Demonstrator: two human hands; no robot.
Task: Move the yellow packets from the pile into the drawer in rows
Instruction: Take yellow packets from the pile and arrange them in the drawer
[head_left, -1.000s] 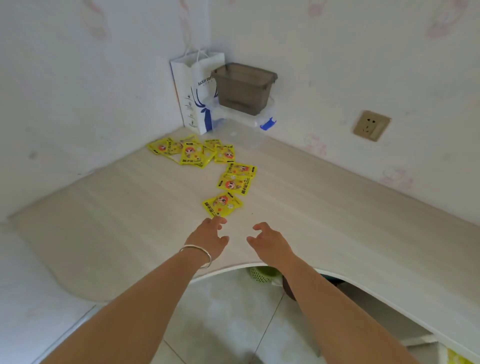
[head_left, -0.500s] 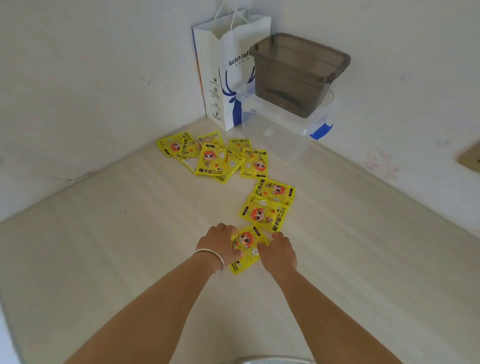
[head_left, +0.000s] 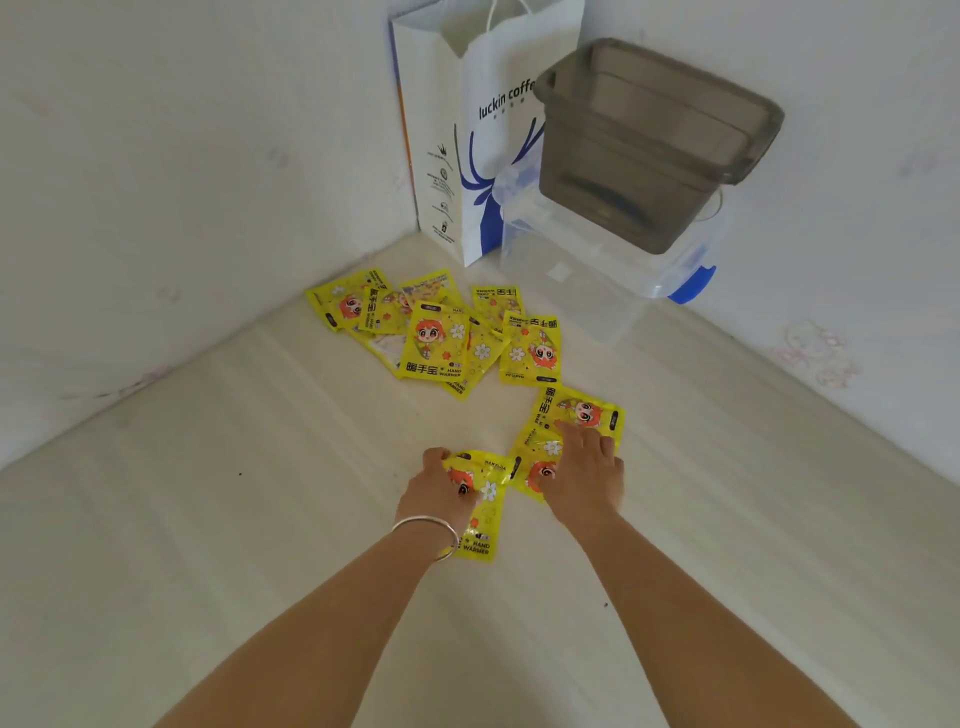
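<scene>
the left hand (head_left: 441, 486) grips a glossy yellow hand-warmer packet (head_left: 483, 512) on the pale wooden bench (head_left: 208, 519); the right hand (head_left: 584, 475) presses on two overlapping yellow packets (head_left: 576, 415), near the scattered yellow packet pile (head_left: 441, 332).

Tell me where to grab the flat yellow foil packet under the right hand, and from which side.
Probably its far-right edge. That flat yellow foil packet lies flat on the pale wooden desk, so no face offers purchase. Another yellow packet overlaps its far end and the left hand's packet crowds its left. The right hand already rests there; pinch that edge and peel upward.
</scene>
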